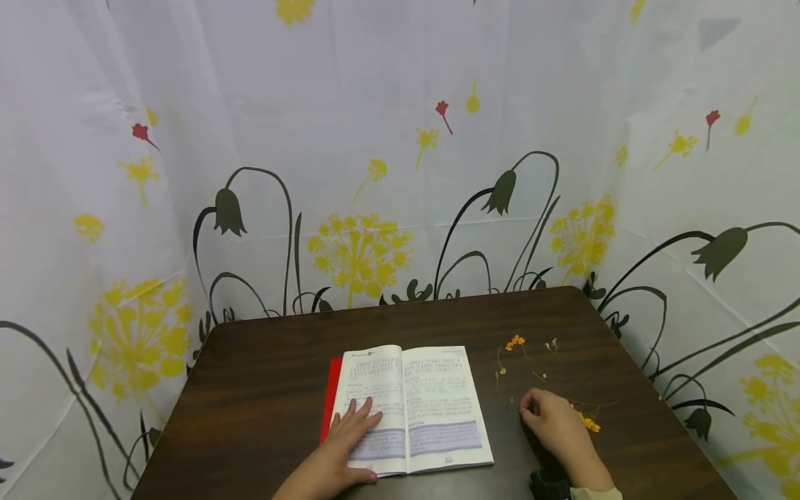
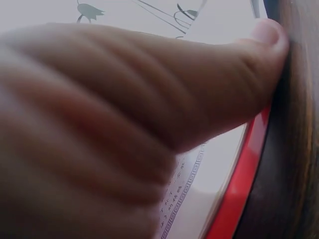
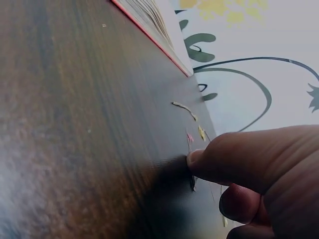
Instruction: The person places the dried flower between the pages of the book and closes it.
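An open book (image 1: pixel 437 389) with printed pages and a red cover lies on the table. My left hand (image 1: pixel 346 444) rests on its left page with fingers spread, the thumb at the lower edge; in the left wrist view the thumb (image 2: pixel 234 74) reaches past the red cover edge (image 2: pixel 239 199). To the right of the book, my right hand (image 1: pixel 555 420) is low over the table, thumb and fingers curled together. It pinches a thin dried flower with a small pink head (image 3: pixel 190 138), its stem partly hidden behind the thumb (image 3: pixel 229 157).
Dried orange flowers (image 1: pixel 515 342) on thin stems lie beyond the right hand, with a small pale sprig (image 1: pixel 552 345) beside them. More orange blossoms (image 1: pixel 589 422) lie just right of that hand. A flower-printed curtain (image 1: pixel 375 139) hangs behind the dark wooden table (image 1: pixel 262 389).
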Action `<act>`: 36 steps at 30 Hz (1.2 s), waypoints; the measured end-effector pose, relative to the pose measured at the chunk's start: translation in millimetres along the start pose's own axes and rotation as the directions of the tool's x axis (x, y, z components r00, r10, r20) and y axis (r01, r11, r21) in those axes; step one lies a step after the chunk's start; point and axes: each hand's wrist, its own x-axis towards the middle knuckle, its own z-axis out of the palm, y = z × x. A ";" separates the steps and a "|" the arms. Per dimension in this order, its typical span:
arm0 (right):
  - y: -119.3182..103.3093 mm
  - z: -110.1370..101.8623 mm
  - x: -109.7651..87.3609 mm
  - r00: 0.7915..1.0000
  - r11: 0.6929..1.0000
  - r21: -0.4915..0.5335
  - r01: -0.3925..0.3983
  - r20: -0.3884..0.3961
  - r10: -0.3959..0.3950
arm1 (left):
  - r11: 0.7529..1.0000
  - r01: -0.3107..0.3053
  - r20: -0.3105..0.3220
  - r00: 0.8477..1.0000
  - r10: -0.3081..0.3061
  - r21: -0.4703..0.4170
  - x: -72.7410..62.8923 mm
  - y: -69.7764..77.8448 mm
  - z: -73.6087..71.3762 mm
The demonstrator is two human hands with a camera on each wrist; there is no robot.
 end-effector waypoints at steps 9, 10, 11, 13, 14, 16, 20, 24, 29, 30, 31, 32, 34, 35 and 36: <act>-3.4 4.7 2.8 1.000 1.000 -0.013 0.004 0.007 -0.003 | 0.997 0.057 -0.036 0.998 -0.055 0.051 3.0 6.3 2.6; -4.0 5.3 2.9 1.000 1.000 -0.011 0.005 0.009 -0.005 | 0.996 0.063 -0.039 0.997 -0.061 0.060 3.6 5.9 2.5; -4.7 5.7 2.9 1.000 1.000 -0.009 0.010 0.006 -0.010 | 0.995 0.069 -0.042 0.997 -0.066 0.070 4.0 5.5 2.3; -6.3 5.8 2.9 1.000 1.000 -0.003 0.018 -0.008 -0.018 | 0.994 0.087 -0.041 0.996 -0.084 0.067 4.4 4.1 1.9; -7.1 5.5 2.9 1.000 1.000 0.002 0.021 -0.017 -0.021 | 0.993 0.093 -0.037 0.995 -0.091 0.066 4.5 3.5 1.9; -8.3 4.2 2.4 0.999 1.000 0.012 0.019 -0.030 -0.019 | 0.993 0.102 -0.028 0.995 -0.100 0.064 5.0 2.8 2.4; -9.8 -0.4 -0.7 0.999 1.000 0.016 0.010 -0.033 -0.009 | 0.993 0.100 -0.009 0.995 -0.099 0.056 6.7 3.5 4.9; -11.4 -4.0 -4.1 0.999 1.000 -0.017 0.014 -0.029 -0.014 | 0.993 0.105 0.006 0.994 -0.106 0.049 8.1 5.5 5.6; -13.5 -4.4 -4.2 0.999 0.994 -0.104 0.029 -0.035 -0.033 | 0.993 0.108 0.009 0.994 -0.108 0.040 8.6 7.4 5.6; -14.2 -3.6 -3.6 0.999 0.993 -0.112 0.026 -0.034 -0.030 | 0.993 0.110 0.010 0.994 -0.111 0.038 8.4 7.7 5.5; -14.5 -2.4 -3.0 0.999 0.993 -0.116 0.023 -0.032 -0.027 | 0.993 0.111 0.007 0.994 -0.111 0.037 8.0 8.1 5.3; -14.8 -1.5 -2.6 0.999 0.993 -0.115 0.018 -0.028 -0.022 | 0.993 0.113 0.007 0.994 -0.113 0.035 7.8 8.2 5.2; -15.4 -0.5 -2.3 1.000 0.994 -0.110 0.014 -0.020 -0.016 | 0.993 0.117 0.003 0.993 -0.118 0.032 7.2 8.2 5.1; -15.3 -0.1 -2.0 1.000 0.994 -0.111 0.017 -0.019 -0.019 | 0.992 0.119 0.000 0.993 -0.119 0.030 7.2 8.1 5.0; -15.2 -0.1 -1.8 0.999 0.994 -0.105 0.021 -0.024 -0.024 | 0.992 0.120 -0.003 0.993 -0.120 0.026 7.1 7.8 5.2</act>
